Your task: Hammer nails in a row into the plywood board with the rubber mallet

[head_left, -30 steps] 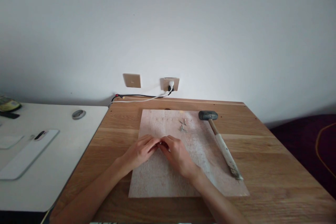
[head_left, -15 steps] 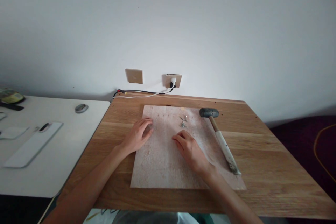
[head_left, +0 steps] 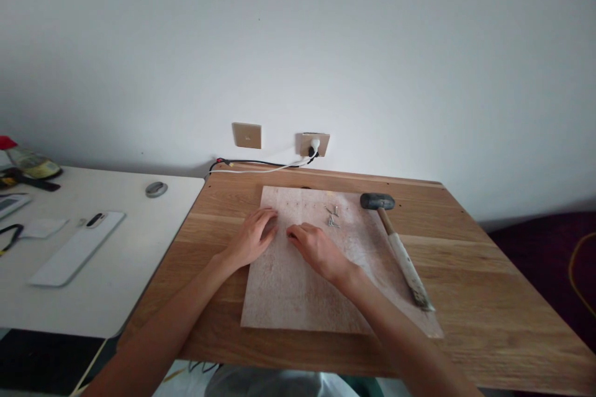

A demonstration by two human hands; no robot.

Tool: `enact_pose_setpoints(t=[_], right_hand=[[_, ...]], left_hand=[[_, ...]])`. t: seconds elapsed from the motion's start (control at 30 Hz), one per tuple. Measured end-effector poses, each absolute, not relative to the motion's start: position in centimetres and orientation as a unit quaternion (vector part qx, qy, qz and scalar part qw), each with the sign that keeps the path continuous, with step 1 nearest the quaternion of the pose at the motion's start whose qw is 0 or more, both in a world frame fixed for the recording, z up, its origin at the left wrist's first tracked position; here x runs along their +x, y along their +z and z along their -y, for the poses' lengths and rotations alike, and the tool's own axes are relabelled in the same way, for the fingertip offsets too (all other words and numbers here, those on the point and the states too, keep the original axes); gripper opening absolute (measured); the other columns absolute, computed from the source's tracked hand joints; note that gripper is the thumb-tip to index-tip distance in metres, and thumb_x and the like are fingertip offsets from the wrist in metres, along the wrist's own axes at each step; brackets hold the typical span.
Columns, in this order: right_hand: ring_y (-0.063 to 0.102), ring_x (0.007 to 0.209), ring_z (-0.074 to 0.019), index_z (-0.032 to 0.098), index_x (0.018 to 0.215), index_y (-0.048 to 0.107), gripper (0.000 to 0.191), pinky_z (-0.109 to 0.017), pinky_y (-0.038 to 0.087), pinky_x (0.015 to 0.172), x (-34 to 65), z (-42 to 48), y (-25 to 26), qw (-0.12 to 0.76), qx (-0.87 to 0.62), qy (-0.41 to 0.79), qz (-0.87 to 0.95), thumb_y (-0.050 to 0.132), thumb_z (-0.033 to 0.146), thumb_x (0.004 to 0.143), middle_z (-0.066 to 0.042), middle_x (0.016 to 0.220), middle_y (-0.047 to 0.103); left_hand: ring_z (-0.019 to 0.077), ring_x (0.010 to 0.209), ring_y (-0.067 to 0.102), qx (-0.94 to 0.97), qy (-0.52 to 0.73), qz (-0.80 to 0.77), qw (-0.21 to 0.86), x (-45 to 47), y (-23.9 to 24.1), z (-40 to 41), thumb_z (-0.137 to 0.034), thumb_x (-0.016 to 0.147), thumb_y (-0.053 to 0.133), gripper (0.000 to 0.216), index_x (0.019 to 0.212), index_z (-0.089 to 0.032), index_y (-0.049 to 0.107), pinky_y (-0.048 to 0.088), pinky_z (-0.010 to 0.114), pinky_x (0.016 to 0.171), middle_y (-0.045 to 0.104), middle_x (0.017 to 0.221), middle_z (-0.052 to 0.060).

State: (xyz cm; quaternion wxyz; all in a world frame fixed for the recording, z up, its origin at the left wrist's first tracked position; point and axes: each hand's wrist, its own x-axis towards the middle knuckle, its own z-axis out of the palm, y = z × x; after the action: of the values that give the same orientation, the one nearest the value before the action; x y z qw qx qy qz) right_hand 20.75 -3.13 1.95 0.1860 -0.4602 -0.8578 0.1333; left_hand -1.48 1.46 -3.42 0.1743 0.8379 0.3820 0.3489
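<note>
A pale, thin wooden board (head_left: 288, 298) lies flat on the wooden table. My left hand (head_left: 252, 239) rests at the board's left edge, fingers curved and thumb apart, holding nothing I can see. Over the board, a little to its right, my right hand (head_left: 320, 250) has its fingertips pinched together; anything between them is hidden or too small to name. Beyond that hand lie several small metal nails or screws (head_left: 333, 222) in a loose cluster. A row of small dark marks (head_left: 306, 204) runs along the board's far side. The black-headed mallet (head_left: 377, 201) lies along the board's right side, its handle wrapped in white.
The wooden table (head_left: 493, 298) meets a white wall with a plugged socket (head_left: 315, 144) and cables (head_left: 261, 167). On the white table (head_left: 139, 248) at left are a white phone (head_left: 79, 251), a grey tape roll (head_left: 156, 189) and a red-capped bottle (head_left: 32, 162).
My right hand has moved left across the board, away from the metal pieces and closer to my left hand, still pinched. The view has shifted slightly to the left.
</note>
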Motion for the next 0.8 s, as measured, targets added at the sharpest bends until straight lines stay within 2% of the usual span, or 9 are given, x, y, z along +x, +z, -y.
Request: enact_pose_setpoints(t=[0.2, 0.4, 0.6, 0.8], right_hand=[[0.070, 0.094, -0.0226, 0.019, 0.092, 0.074, 0.021, -0.034, 0.057, 0.081, 20.1, 2.3, 2.0, 0.163, -0.444, 0.118, 0.873, 0.059, 0.009, 0.101, -0.009, 0.095, 0.073], [0.071, 0.090, -0.0228, 0.018, 0.094, 0.075, 0.022, -0.034, 0.058, 0.081, 20.5, 2.1, 1.8, 0.146, -0.440, 0.110, 0.879, 0.057, 0.011, 0.102, -0.009, 0.093, 0.072], [0.068, 0.092, -0.0223, 0.017, 0.092, 0.072, 0.023, -0.034, 0.056, 0.083, 20.0, 2.2, 2.2, 0.134, -0.427, 0.105, 0.888, 0.054, 0.009, 0.103, -0.009, 0.092, 0.070], [0.066, 0.091, -0.0224, 0.015, 0.089, 0.069, 0.021, -0.034, 0.053, 0.083, 19.5, 2.0, 2.7, 0.119, -0.420, 0.123, 0.891, 0.054, 0.008, 0.102, -0.011, 0.093, 0.070]], left_hand=[[0.0269, 0.131, 0.061, 0.840, 0.345, -0.380, 0.177, -1.4, -3.2, -1.4, -0.019, 0.100, 0.058, 0.027, 0.127, -0.020, 0.059, 0.052, 0.051, 0.113, 0.066, 0.133, 0.012], [0.0275, 0.130, 0.061, 0.841, 0.342, -0.382, 0.176, -1.4, -3.0, -1.3, -0.020, 0.101, 0.057, 0.026, 0.126, -0.020, 0.059, 0.052, 0.052, 0.113, 0.066, 0.132, 0.013], [0.0259, 0.126, 0.063, 0.833, 0.359, -0.381, 0.177, -1.3, -2.9, -1.4, -0.012, 0.101, 0.047, 0.026, 0.123, -0.019, 0.060, 0.054, 0.050, 0.110, 0.068, 0.127, 0.013], [0.0266, 0.125, 0.063, 0.838, 0.357, -0.378, 0.168, -1.3, -3.2, -1.5, -0.009, 0.100, 0.046, 0.029, 0.124, -0.019, 0.058, 0.054, 0.051, 0.111, 0.068, 0.127, 0.013]])
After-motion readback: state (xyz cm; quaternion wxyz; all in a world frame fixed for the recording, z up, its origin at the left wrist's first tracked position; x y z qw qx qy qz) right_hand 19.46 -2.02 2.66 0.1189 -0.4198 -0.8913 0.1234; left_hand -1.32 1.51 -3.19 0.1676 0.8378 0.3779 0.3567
